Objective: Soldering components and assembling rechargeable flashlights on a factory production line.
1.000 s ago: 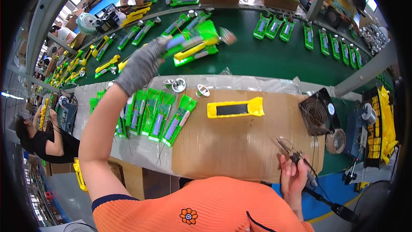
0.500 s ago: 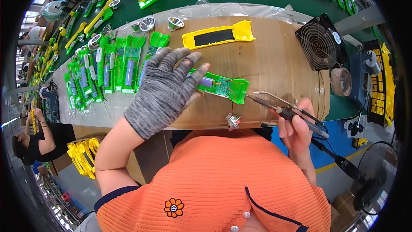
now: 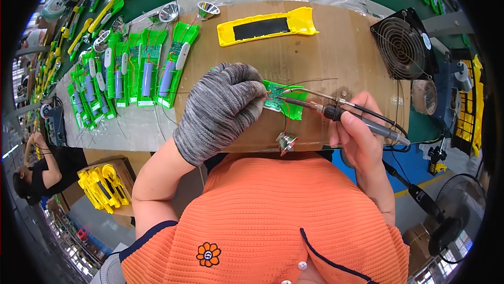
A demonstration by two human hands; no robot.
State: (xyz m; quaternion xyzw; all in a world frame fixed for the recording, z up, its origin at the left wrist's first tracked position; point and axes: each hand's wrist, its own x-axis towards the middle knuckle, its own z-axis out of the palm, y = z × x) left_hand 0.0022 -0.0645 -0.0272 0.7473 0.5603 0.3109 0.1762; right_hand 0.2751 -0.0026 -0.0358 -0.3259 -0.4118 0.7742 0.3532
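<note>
My right hand (image 3: 359, 126) grips a soldering iron (image 3: 367, 125) with a thin metal tube fixed along it. Its tip reaches the green circuit board (image 3: 274, 95) inside a green plastic housing (image 3: 295, 110). My left hand (image 3: 220, 108), in a grey knitted fingerless glove, covers the other end of that housing. Its fingers are curled and pinched together at the board's edge; what they hold is hidden. Thin wires run from the board, and a small silver reflector cup (image 3: 286, 142) hangs from them near the cardboard's front edge.
Several green housings (image 3: 147, 79) with purple cells stand in a row at left, with reflectors (image 3: 169, 13) behind. A yellow shell (image 3: 265, 25) lies beyond the board. At right are a black fan (image 3: 401, 45) and a tape roll (image 3: 424, 97). A co-worker (image 3: 42, 163) sits far left.
My left hand has gone from spread fingers to a pinch at the board. The soldering iron has moved left, its tip now at the board. The view has shifted slightly.
</note>
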